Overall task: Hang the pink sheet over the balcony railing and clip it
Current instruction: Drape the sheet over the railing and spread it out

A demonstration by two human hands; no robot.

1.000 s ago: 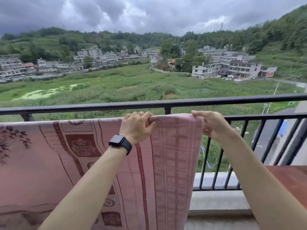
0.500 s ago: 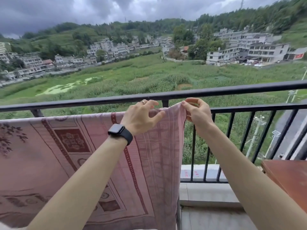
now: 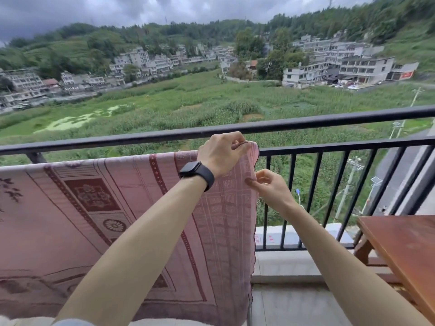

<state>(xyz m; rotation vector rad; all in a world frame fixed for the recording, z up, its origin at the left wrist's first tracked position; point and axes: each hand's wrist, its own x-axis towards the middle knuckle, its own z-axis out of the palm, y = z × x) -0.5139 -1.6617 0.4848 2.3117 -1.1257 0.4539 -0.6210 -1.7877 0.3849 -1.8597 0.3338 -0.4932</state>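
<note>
1. The pink sheet hangs over the railing — the job now looks like tidying its end
2. The left hand has its fingers pinched on the sheet's corner at the railing; the right hand pinches the edge just below the railing
3. Next it needs a clip — none shows

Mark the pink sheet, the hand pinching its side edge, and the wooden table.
pink sheet [image 3: 98, 220], head view, on its patterned hanging face.
right hand [image 3: 268, 188], head view, middle of the hand, pinching the sheet's edge.
wooden table [image 3: 404, 241], head view, on its bare top.
</note>
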